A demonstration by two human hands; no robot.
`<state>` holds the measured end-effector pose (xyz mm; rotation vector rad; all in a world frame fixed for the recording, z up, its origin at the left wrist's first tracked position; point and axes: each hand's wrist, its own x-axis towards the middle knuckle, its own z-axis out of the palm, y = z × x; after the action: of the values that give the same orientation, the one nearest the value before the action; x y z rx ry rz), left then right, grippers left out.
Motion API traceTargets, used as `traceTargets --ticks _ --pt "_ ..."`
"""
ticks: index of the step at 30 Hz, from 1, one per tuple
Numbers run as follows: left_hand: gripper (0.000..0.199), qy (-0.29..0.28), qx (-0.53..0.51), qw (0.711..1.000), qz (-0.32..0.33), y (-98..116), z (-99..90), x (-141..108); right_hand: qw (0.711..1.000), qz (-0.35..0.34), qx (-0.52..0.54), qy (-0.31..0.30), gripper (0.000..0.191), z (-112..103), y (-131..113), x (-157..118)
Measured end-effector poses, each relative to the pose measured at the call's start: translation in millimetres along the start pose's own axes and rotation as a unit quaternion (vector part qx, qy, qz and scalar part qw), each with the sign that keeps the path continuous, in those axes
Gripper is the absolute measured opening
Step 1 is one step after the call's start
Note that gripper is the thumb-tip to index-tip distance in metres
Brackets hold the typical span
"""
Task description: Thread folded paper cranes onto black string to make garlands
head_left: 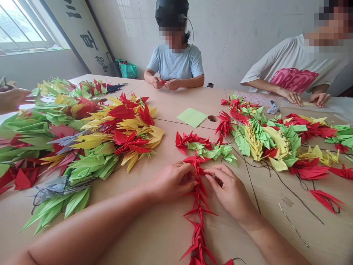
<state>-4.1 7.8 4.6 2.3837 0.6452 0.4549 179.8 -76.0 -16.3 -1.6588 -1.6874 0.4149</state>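
A chain of red folded-paper cranes (199, 235) runs up the table from the bottom edge, between my forearms. My left hand (176, 181) is closed on the left side of the chain near its upper end. On the other side, my right hand (226, 186) pinches a red paper wing of the same chain between thumb and fingertips. Just beyond both hands lie a short red string of cranes (193, 140) and green cranes (220, 151) touching it.
Heaped green, yellow and red cranes (93, 147) cover the left side; more strung cranes (256, 140) lie right, with black cord. A green paper square (192, 117), a hole (212, 118) and a metal needle (293, 225) are on the table (165, 228). Two people sit opposite; another person's hand (13, 97) shows left.
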Motion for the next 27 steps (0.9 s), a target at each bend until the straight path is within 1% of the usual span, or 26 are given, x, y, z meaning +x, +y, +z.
traceTargets --ticks 3,8,11,14,17,21,25,27 --pt "0.007 0.001 -0.005 1.000 -0.004 1 -0.2 0 1.000 0.004 -0.008 -0.006 0.014 -3 -7 -2" --pt "0.013 0.002 -0.010 1.000 -0.013 0 1.4 0 0.996 -0.005 -0.043 -0.077 0.010 -8 -17 -3" --pt "0.015 0.002 -0.014 1.000 -0.019 0 2.6 0 0.994 0.007 -0.068 -0.090 0.010 -7 -16 -3" --pt "0.014 0.002 -0.015 1.000 -0.020 -1 3.7 0 0.993 0.027 -0.077 -0.086 0.013 -4 -12 -3" --pt "0.011 0.002 -0.019 1.000 -0.019 -1 3.8 0 0.994 0.052 -0.072 -0.059 0.016 -3 -7 -3" --pt "0.004 -0.001 -0.033 0.999 -0.022 1 1.3 1 0.995 0.059 -0.062 -0.041 0.019 -4 -5 -2" --pt "0.015 -0.010 -0.050 0.998 -0.040 2 0.0 0 0.996 0.059 -0.054 -0.046 0.020 -3 -5 -1" --pt "0.017 -0.014 -0.062 0.997 -0.047 3 1.5 0 0.996 0.061 -0.049 -0.047 0.020 -3 -5 -1"
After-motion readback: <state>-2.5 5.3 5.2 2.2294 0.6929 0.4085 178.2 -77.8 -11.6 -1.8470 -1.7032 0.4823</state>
